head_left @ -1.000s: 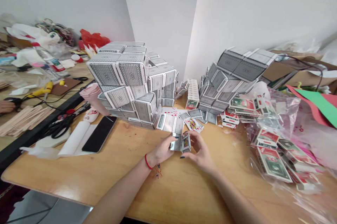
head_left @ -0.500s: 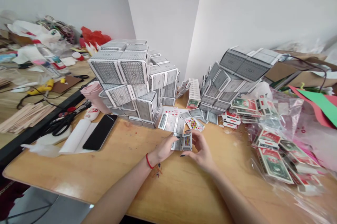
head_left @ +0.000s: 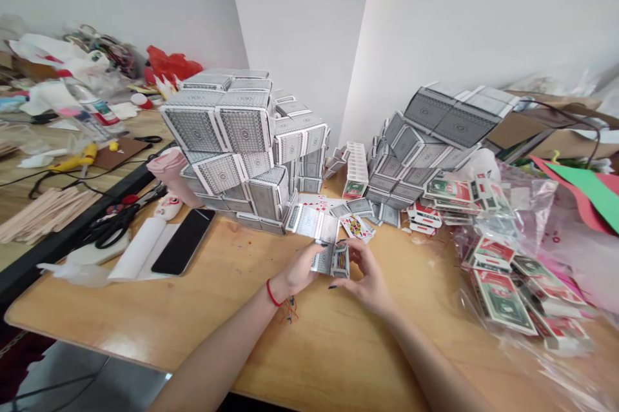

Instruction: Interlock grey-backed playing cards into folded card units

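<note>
Both my hands meet over the middle of the wooden table (head_left: 203, 328). My left hand (head_left: 296, 271), with a red string at the wrist, and my right hand (head_left: 368, 278) pinch a small folded block of playing cards (head_left: 331, 259) between their fingertips; its grey backs and one coloured face show. Just beyond lie loose cards (head_left: 313, 221) and a face card (head_left: 355, 227). A large stack of grey card blocks (head_left: 242, 147) stands behind to the left, and another heap of blocks (head_left: 425, 135) leans at the right.
A black phone (head_left: 184, 241) and white paper lie at the left, with scissors (head_left: 113, 226) and a pink cup (head_left: 171, 173). Green-and-red card boxes (head_left: 498, 283) in plastic bags crowd the right. A cluttered second table stands at far left.
My hands and the card block have shifted slightly away from me toward the loose cards; the grip stays the same.
</note>
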Motion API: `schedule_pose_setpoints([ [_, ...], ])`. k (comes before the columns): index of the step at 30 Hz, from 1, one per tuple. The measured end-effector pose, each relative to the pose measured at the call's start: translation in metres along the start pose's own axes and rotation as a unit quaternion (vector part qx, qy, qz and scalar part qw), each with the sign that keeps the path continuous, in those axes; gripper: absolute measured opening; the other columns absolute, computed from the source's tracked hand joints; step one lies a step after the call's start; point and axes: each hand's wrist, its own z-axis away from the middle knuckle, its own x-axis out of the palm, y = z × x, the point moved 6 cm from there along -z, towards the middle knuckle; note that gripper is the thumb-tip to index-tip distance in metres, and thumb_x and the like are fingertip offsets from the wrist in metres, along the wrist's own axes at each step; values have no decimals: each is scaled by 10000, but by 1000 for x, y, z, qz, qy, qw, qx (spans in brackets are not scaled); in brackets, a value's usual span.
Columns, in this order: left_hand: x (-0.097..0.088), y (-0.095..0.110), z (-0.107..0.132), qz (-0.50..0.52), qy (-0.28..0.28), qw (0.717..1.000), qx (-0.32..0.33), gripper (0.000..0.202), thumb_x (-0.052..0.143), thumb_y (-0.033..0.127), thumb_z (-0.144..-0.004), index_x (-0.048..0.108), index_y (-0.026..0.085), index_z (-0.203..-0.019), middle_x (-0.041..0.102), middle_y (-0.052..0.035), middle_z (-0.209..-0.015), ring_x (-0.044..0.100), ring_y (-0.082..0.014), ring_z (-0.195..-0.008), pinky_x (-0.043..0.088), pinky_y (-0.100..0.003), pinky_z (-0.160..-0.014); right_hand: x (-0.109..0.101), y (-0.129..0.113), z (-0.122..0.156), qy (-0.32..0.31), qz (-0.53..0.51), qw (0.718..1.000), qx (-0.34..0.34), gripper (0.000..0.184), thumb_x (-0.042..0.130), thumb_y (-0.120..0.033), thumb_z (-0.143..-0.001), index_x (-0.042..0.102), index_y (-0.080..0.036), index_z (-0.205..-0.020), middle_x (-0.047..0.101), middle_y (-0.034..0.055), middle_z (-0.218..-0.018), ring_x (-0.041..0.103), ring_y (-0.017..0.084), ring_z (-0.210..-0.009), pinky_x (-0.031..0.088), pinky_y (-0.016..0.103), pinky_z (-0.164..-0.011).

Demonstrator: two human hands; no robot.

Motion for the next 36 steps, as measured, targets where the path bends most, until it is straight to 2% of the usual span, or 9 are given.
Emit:
schedule_pose_setpoints([
  [3,-2,-2,1,-8,3,1000,-17,253,522,294,-713,639,105,-833,662,-66,-839,569,-212,-869,403,-298,-759,-2,-1,0,8,-11,1000,5,616,727,-364,-599,414,-261,-1119,485,81,-1081,505,240,-968,467,381,-787],
  [7,-4,5,8,-66,22,997,21,182,609,182,-644,641,126,-815,662,-37,-849,559,-192,-883,385,-265,-764,-5,-1,-1,23,-44,999,5,595,721,-356,-611,415,-256,-1111,484,84,-1087,510,233,-969,461,377,-800],
  [11,-2,12,11,-98,35,994,41,125,577,191,-679,632,135,-776,662,-34,-826,564,-181,-838,384,-280,-765,-7,1,-2,32,-62,998,9,606,722,-377,-603,414,-251,-1110,478,89,-1100,511,232,-979,466,371,-796],
  [17,-8,1,5,-108,19,994,20,193,546,199,-684,633,134,-844,660,-35,-874,548,-200,-891,386,-290,-765,-4,3,-2,22,-71,997,7,627,727,-385,-592,413,-259,-1119,480,90,-1100,505,239,-993,465,376,-805],
  [21,-12,-5,2,-78,26,997,4,215,520,259,-702,634,136,-836,657,-35,-903,533,-210,-933,381,-292,-786,-2,4,-1,9,-58,998,12,599,722,-356,-608,423,-256,-1118,486,88,-1093,509,238,-984,468,376,-797],
  [27,-4,-4,2,5,23,999,-35,261,526,308,-695,634,118,-839,665,-54,-875,549,-223,-933,388,-310,-804,-2,5,-1,2,-51,999,11,607,724,-358,-605,420,-261,-1121,485,86,-1095,510,238,-981,466,384,-805],
  [36,-1,2,1,6,30,999,-18,249,518,322,-724,645,126,-811,670,-53,-848,567,-212,-876,391,-306,-789,3,5,1,-1,-46,999,8,624,735,-346,-590,421,-266,-1124,465,82,-1100,516,229,-967,482,370,-789],
])
